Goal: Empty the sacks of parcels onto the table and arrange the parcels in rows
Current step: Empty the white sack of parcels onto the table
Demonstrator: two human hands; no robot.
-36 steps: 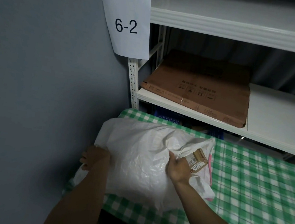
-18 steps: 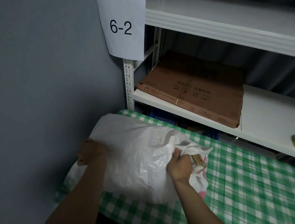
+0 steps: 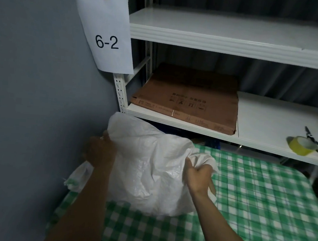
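A bulging white woven sack (image 3: 150,169) stands on the left end of the table covered with a green checked cloth (image 3: 258,202). My left hand (image 3: 99,151) grips the sack's closed far-left end, lifted against the grey wall. My right hand (image 3: 199,175) is clenched on the bunched fabric at the sack's mouth on the right side. The mouth is gathered shut in that fist, so no parcel shows.
A grey wall (image 3: 32,90) runs close on the left. White metal shelving (image 3: 237,48) stands behind the table, holding a flattened cardboard box (image 3: 191,98), a yellow tape roll (image 3: 300,146) and scissors (image 3: 313,139). A paper sign reading 6-2 (image 3: 106,42) hangs from the shelf post.
The sack's left end has been raised higher by my left hand. My right hand has bunched the mouth shut, hiding the brown parcels that showed there before.
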